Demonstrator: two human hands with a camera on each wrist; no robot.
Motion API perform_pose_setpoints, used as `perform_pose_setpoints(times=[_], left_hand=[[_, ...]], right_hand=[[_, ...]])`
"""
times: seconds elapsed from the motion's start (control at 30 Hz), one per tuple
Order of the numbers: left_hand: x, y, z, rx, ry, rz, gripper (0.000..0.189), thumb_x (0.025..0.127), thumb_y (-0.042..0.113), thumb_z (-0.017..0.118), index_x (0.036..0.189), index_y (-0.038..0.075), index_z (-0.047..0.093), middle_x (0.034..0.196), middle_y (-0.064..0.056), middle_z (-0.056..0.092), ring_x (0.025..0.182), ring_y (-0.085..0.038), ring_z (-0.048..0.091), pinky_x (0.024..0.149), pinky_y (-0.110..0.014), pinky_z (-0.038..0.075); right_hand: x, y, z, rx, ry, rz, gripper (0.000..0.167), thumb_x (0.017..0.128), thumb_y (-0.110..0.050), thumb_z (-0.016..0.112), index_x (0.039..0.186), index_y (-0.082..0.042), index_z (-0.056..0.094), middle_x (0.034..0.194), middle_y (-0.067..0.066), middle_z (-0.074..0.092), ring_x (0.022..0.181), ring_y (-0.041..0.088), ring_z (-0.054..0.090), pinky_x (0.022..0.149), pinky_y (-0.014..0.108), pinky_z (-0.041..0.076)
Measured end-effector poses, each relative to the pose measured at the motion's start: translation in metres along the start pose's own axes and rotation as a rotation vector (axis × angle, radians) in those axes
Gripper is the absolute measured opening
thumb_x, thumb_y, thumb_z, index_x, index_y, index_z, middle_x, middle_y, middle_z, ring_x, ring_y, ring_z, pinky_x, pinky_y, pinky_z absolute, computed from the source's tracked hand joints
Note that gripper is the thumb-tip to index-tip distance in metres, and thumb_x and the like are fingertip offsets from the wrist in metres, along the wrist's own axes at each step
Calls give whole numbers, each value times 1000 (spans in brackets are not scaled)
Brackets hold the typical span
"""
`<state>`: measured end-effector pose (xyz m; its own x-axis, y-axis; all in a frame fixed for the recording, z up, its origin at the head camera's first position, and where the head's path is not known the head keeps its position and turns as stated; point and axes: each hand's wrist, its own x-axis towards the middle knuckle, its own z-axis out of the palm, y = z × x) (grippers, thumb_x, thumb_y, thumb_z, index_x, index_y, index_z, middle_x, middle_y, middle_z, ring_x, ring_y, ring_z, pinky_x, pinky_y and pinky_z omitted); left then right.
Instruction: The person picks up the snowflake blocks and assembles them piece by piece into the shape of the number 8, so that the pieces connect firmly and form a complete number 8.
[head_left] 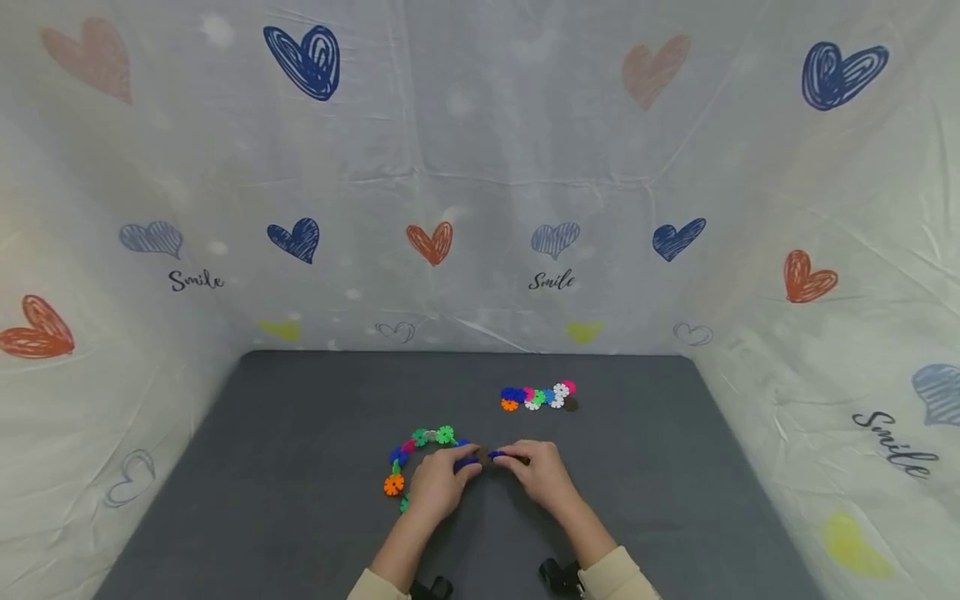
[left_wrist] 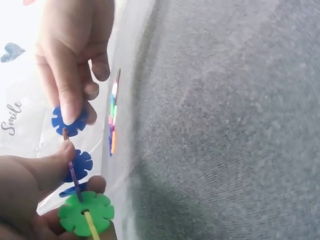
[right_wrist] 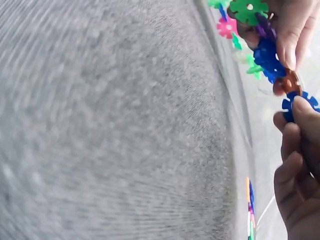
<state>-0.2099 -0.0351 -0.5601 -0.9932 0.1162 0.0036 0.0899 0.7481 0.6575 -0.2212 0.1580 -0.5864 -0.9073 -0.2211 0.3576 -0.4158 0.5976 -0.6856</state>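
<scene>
A chain of notched plastic snowflake discs [head_left: 446, 434] in several colours curves across the table to the left. My left hand [head_left: 435, 483] grips the chain near its end, thumb and fingers round the blue discs [right_wrist: 267, 59] and close to a brown disc [right_wrist: 291, 82]. Between thumb and forefinger, my right hand [head_left: 546, 477] pinches a blue disc [right_wrist: 311, 100], whose edge meets the brown one. Beside the left hand's fingers hangs a green disc [left_wrist: 75, 220], joined to a purple piece and a yellow piece. Part of the chain is hidden behind the left hand.
A group of loose discs [head_left: 539, 397] in mixed colours lies farther back on the dark grey tabletop [head_left: 300, 433], right of centre. White cloth [head_left: 480, 150] printed with hearts hangs behind and at both sides. Black wrist devices [head_left: 561, 577] sit near the sleeves.
</scene>
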Motion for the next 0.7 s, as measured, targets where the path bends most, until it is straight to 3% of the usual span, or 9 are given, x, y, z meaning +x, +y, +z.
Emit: perform_pose_setpoints(times=[0.1, 0.2, 0.43, 0.7], left_hand=[[1, -1, 1, -28, -19, 2, 35, 93, 29, 73, 126, 20, 73, 121, -11, 73, 95, -31, 71, 78, -47, 58], [1, -1, 2, -27, -29, -2, 35, 92, 28, 74, 125, 19, 73, 121, -11, 73, 103, -34, 70, 84, -52, 57], [4, -2, 0, -20, -42, 42, 34, 91, 25, 75, 124, 17, 74, 120, -11, 73, 105, -33, 70, 87, -52, 56], [4, -3, 1, -25, -96, 34, 32, 91, 24, 75, 123, 19, 75, 120, -10, 73, 105, -31, 70, 85, -50, 57]], right_hand=[[-2, 2, 2, 7, 15, -3, 11, 87, -20, 78, 94, -13, 83, 79, -5, 74, 66, 2, 62, 61, 22, 52], [-3, 3, 2, 21, -3, -2, 11, 87, -19, 78, 93, -12, 83, 75, -7, 72, 61, -1, 57, 58, 20, 51], [3, 2, -5, 27, -97, -4, 12, 91, -19, 74, 94, -11, 82, 77, -5, 72, 59, -2, 55, 57, 20, 49], [9, -4, -15, -42, -219, -42, 12, 91, -17, 75, 94, -8, 82, 70, -1, 68, 54, -3, 49, 52, 19, 46]])
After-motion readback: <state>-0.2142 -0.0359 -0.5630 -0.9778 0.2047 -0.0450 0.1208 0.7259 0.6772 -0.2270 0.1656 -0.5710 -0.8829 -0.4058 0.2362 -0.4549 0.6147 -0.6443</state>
